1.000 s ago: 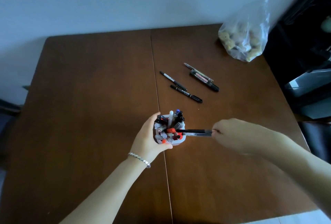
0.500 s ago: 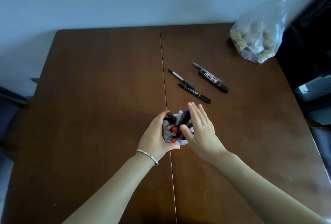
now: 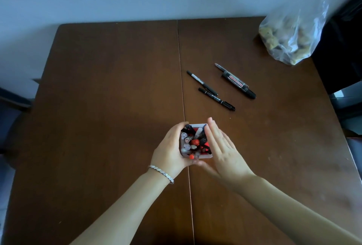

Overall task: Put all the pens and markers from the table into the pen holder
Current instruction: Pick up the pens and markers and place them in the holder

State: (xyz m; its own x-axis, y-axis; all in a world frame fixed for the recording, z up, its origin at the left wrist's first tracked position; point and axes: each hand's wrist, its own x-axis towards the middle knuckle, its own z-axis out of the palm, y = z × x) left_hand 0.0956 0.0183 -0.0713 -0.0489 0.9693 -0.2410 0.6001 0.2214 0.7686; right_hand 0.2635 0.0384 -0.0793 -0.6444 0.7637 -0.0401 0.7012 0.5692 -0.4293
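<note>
step: settling the load in pen holder (image 3: 203, 156) | left hand (image 3: 170, 150) wrapped round its side, fingers clasping it | right hand (image 3: 221, 148) flat, fingers released — holding nothing | left on tabletop (image 3: 98, 97): four pens and markers (image 3: 219, 86), well apart from holder | next: right reaches out; pinch one off the wood

The thick black marker (image 3: 238, 83) at the far right reads "WHITEBOARD" in red on its white label; other print is illegible.

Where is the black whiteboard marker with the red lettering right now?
The black whiteboard marker lies on the brown table's right half, beside a clear pen, right of two thin black pens.
</note>
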